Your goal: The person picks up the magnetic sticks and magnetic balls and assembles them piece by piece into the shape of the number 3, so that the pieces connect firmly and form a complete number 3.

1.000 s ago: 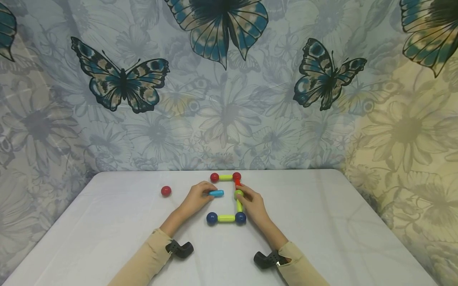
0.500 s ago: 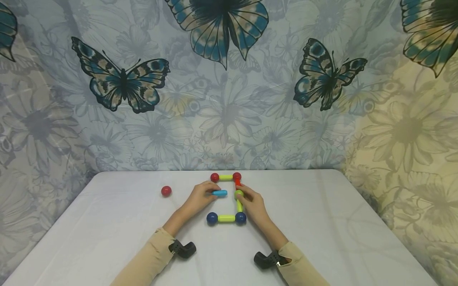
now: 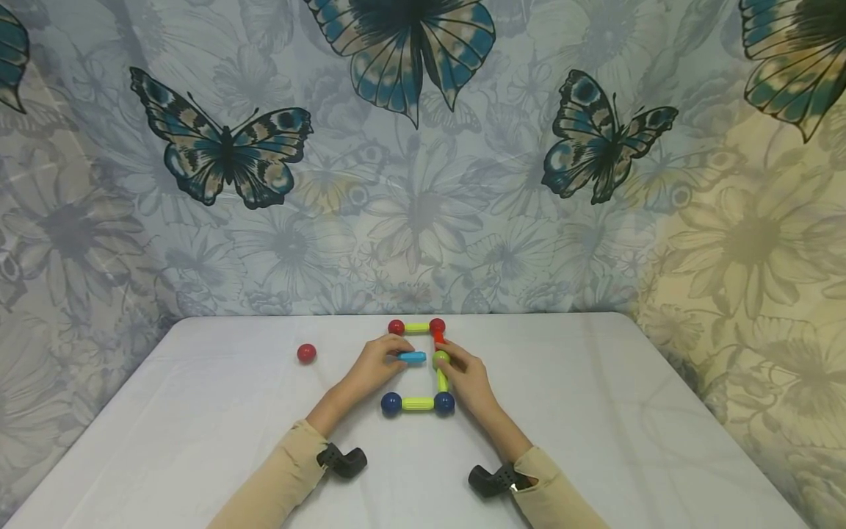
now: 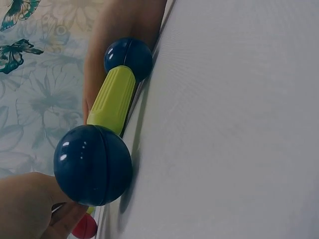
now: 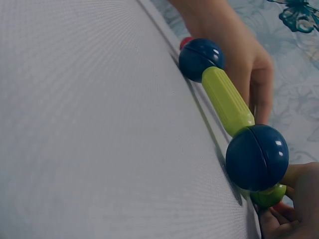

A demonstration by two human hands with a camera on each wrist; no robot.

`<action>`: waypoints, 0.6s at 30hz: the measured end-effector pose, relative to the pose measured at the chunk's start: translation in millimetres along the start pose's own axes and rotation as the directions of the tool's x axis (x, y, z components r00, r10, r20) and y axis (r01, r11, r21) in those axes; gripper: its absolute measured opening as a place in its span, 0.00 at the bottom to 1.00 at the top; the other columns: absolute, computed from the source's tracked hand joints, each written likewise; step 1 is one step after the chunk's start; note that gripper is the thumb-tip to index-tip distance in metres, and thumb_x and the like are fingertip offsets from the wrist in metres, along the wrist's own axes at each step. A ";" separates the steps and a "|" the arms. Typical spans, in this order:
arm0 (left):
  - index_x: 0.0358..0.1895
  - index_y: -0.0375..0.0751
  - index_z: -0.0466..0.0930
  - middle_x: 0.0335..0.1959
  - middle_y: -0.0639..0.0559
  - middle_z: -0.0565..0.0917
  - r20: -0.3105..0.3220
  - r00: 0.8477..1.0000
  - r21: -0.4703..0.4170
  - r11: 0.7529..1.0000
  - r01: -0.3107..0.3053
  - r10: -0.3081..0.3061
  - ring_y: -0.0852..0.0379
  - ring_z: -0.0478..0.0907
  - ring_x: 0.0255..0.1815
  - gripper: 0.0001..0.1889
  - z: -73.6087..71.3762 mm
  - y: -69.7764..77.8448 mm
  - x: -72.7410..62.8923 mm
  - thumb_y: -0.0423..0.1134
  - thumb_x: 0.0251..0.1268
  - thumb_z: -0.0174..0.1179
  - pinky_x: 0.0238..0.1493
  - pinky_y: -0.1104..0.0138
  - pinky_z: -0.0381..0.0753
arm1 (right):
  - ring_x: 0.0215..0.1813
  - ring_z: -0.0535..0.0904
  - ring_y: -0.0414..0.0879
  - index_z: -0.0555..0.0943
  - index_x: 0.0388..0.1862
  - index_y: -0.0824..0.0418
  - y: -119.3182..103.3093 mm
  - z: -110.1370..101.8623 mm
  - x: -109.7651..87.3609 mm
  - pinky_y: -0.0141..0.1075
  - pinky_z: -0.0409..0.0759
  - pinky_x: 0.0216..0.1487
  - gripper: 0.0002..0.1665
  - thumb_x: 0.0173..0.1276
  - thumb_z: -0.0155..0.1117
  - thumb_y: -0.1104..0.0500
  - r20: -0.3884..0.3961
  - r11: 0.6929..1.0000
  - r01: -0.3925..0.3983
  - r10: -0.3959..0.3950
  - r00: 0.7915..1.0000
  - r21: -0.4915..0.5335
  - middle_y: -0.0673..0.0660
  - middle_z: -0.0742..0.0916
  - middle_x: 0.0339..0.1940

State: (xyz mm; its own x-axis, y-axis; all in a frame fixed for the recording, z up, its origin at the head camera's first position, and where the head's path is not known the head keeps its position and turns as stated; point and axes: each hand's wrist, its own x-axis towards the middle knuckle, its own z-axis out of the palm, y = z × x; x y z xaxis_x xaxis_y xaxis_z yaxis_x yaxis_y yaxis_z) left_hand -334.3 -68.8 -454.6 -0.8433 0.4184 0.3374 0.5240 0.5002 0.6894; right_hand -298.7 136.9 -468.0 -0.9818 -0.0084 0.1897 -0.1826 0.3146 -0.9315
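My left hand (image 3: 375,365) pinches a light blue rod (image 3: 413,357) by its left end, and the free end points right, a short gap from a green ball (image 3: 440,358). Thumb and fingers of my right hand (image 3: 471,376) grip that green ball. From it a red rod (image 3: 439,339) runs back to a red ball (image 3: 437,325), and a yellow-green rod (image 3: 442,380) runs forward to a dark blue ball (image 3: 444,403). In both wrist views the front yellow-green rod (image 4: 112,99) joins two dark blue balls (image 5: 257,157); the blue rod is hidden there.
At the back, a yellow-green rod (image 3: 417,328) links the corner red ball to another red ball (image 3: 396,327). One loose red ball (image 3: 307,353) lies to the left on the white table (image 3: 628,426). A butterfly-patterned cloth (image 3: 423,220) hangs behind the table.
My left hand has shifted to the right with the light blue rod, bringing its free end closer to the green ball. My right hand and the joined pieces have stayed in place.
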 end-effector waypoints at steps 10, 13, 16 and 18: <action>0.46 0.38 0.85 0.47 0.47 0.84 -0.004 0.998 0.009 0.998 -0.055 0.055 0.50 0.83 0.49 0.13 7.4 -2.1 3.0 0.25 0.57 0.64 0.53 0.60 0.83 | 0.74 0.67 0.59 0.77 0.62 0.67 -9.4 -2.4 -3.5 0.46 0.69 0.71 0.22 0.70 0.62 0.62 0.012 1.000 0.013 -0.013 1.000 0.019 0.64 0.74 0.71; 0.45 0.37 0.84 0.46 0.47 0.84 -0.014 0.996 0.035 0.996 -0.088 0.088 0.51 0.83 0.47 0.13 10.3 -2.0 3.2 0.24 0.56 0.64 0.51 0.62 0.84 | 0.74 0.66 0.61 0.76 0.62 0.70 -22.5 -5.7 -9.2 0.47 0.68 0.71 0.22 0.70 0.61 0.64 0.036 0.999 0.021 -0.023 0.999 0.041 0.67 0.73 0.71; 0.45 0.37 0.84 0.46 0.47 0.85 -0.007 0.998 0.029 0.997 -0.066 0.066 0.51 0.83 0.48 0.13 11.0 0.7 3.2 0.24 0.56 0.64 0.51 0.61 0.84 | 0.73 0.66 0.62 0.75 0.61 0.73 -35.8 -8.7 -15.7 0.47 0.68 0.70 0.22 0.70 0.60 0.65 0.055 0.999 0.023 -0.025 0.998 0.042 0.69 0.72 0.71; 0.46 0.38 0.85 0.48 0.47 0.84 -0.001 0.999 0.017 0.999 -0.037 0.038 0.51 0.83 0.49 0.13 10.9 2.2 2.9 0.25 0.57 0.64 0.53 0.60 0.83 | 0.74 0.66 0.62 0.75 0.61 0.73 -38.0 -9.2 -17.2 0.47 0.68 0.70 0.22 0.70 0.60 0.65 0.057 0.999 0.019 -0.021 0.998 0.042 0.69 0.72 0.71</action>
State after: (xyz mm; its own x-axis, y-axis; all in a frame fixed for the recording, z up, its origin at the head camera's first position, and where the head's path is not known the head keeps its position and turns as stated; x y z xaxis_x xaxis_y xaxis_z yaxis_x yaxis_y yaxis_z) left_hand -334.3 -58.2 -459.1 -0.8231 0.4364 0.3635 0.5572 0.4969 0.6653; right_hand -274.4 133.8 -432.9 -0.9791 -0.0692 0.1912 -0.2030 0.2740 -0.9401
